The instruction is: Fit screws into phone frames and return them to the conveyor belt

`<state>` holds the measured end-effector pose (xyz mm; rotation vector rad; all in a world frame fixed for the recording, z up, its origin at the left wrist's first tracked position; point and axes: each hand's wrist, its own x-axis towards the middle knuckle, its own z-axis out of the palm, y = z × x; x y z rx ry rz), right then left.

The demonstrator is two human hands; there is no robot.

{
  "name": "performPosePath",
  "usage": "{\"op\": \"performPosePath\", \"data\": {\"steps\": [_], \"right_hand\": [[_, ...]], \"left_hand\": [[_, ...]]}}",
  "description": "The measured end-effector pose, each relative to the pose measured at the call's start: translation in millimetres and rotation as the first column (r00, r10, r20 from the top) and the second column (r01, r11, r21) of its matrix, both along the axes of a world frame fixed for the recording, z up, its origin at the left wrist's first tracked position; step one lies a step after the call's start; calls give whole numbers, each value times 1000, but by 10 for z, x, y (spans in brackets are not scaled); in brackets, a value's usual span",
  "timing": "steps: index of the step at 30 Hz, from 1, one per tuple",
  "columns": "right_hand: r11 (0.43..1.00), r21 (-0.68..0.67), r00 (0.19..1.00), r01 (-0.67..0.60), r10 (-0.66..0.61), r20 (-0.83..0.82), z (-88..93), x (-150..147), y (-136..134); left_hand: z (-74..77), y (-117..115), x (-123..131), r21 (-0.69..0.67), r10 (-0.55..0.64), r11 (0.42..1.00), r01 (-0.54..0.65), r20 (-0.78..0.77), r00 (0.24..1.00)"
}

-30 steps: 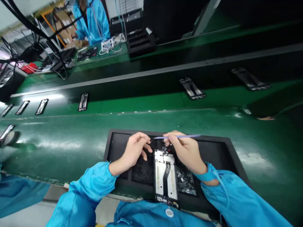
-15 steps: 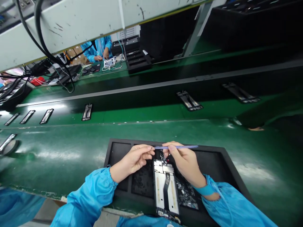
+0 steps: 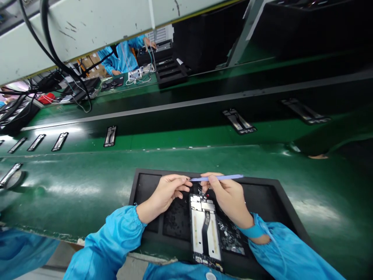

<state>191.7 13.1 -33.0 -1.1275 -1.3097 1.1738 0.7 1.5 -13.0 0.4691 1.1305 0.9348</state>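
left hand pinched shut at the tip of the blue tool, thumb and forefinger closed on something too small to tell, maybe just the tool tip itself. right hand closed around a thin blue spudger, held near level, tip pointing toward the left fingers. both hands hovering just above the top end of an opened phone frame, apart from it or barely touching, hard to tell. phone frame lying lengthwise in a black foam tray, white inner plates and a dark flex strip down its middle showing, small board parts at the top edge under the fingers. tray sitting on the green tabletop, near the front edge. blue sleeves on both arms.

beyond the tray: more phone frames spread along the green conveyor belt, well apart from each other. another person's blue sleeve at a far bench with black trays and cables.

step in hand, as a judgement: picking or cleaning a tiny piece off the spudger tip, or readying it before working at the top connector area of the frame. next move likely calls for a steady right-hand grip, low tool angle, tip brought down onto the small parts at the frame's top end without scraping the flex strip.
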Motion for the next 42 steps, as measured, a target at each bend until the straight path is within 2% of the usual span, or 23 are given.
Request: {"op": "performPosePath", "data": {"steps": [12,17,20,25,30,35,42], "right_hand": [[989,-147,995,0,-15,-100,1,-41,9],[971,-241,996,6,-28,-85,-58,11,39],[951,-308,999,-29,22,-24,-151,71,57],[912,-400,986,-93,140,91,-301,117,96],[889,-445,965,-107,201,170,-351,107,130],[893,-440,950,-98,215,227,-298,109,139],[929,-362,949,-76,179,259,-106,83,117]], "left_hand": [[-41,-12,-3,129,-59,988,82,-171,983],[-100,-8,-34,148,-147,970,195,-287,947],[-156,-22,-51,143,-231,944,298,-358,905],[-209,-51,-40,90,-398,880,467,-397,827],[-220,-27,-22,16,-475,854,520,-383,792],[-265,-2,-1,-67,-526,836,544,-377,762],[-315,11,56,-146,-564,817,558,-405,720]]}}
